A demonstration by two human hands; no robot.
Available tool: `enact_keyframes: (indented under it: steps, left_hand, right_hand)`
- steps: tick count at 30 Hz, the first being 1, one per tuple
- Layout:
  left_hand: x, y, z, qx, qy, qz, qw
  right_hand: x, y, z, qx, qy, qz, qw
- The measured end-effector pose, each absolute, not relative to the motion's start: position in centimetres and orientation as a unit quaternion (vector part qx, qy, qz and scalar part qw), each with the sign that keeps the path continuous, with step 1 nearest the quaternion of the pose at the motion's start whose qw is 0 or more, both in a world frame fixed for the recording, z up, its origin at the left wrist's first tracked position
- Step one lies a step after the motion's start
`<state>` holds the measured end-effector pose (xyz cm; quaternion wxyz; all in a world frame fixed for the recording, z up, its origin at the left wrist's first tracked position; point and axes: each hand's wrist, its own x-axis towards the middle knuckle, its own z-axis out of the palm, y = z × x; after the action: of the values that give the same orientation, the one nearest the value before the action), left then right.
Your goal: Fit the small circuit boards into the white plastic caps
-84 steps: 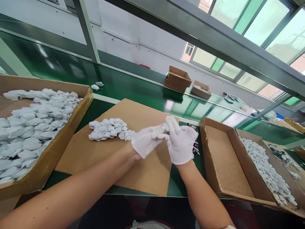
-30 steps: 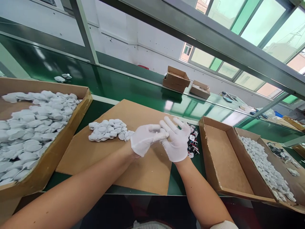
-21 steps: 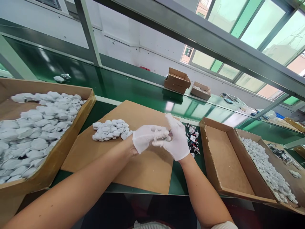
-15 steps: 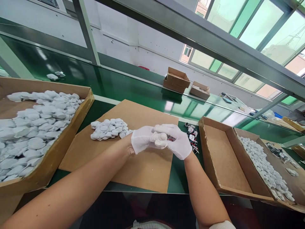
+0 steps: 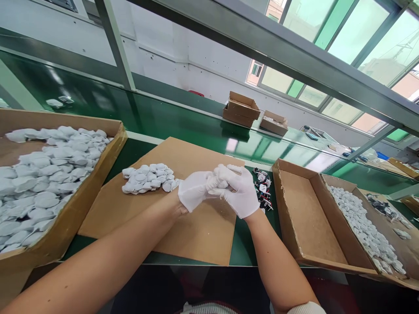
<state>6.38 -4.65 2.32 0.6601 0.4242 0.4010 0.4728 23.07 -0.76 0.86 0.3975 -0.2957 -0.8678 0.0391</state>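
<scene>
My left hand (image 5: 198,188) and my right hand (image 5: 242,192), both in thin white gloves, meet above a flat cardboard sheet (image 5: 193,235). Their fingers are curled and pressed against each other. Something small and whitish seems to sit between them, but the fingers and gloves hide what it is. Left of my hands, a heap of small white padded pouches (image 5: 149,178) lies on the sheet. Just beyond my right hand is a row of small electronic parts with black and red wires (image 5: 262,187), lying on the green bench.
A big cardboard tray (image 5: 94,192) full of white pouches stands at the left. On the right are a bare-bottomed cardboard tray (image 5: 310,209) and another tray holding white pieces (image 5: 363,226). Small boxes (image 5: 241,109) sit on the far bench, and a metal beam (image 5: 278,56) crosses overhead.
My fingers have shifted, with the right fingers lifting and curling over the left ones. A small reddish bit between them no longer shows. The view has moved slightly.
</scene>
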Motion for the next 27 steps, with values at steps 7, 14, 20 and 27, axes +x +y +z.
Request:
enact_keyframes:
  steps: [7,14,20,27]
  left_hand:
    - [6.7,-5.0,3.0,0.459,0.431,0.478,0.613]
    - [5.5,-4.3,3.1,0.391,0.327,0.478,0.716]
    - [5.6,-4.3,3.1,0.409,0.296,0.475,0.72]
    - [5.9,-4.8,3.0,0.397,0.294,0.504,0.708]
  right_hand:
    - [23.3,-0.5,0.4,-0.285,-0.87,0.071,0.397]
    - [24.1,-2.2,1.4,-0.382,-0.785,0.157,0.461]
    - [24.2,-1.3,1.3,-0.302,-0.809,-0.022,0.504]
    - [23.8,-1.7,1.0,-0.341,-0.795,0.019,0.501]
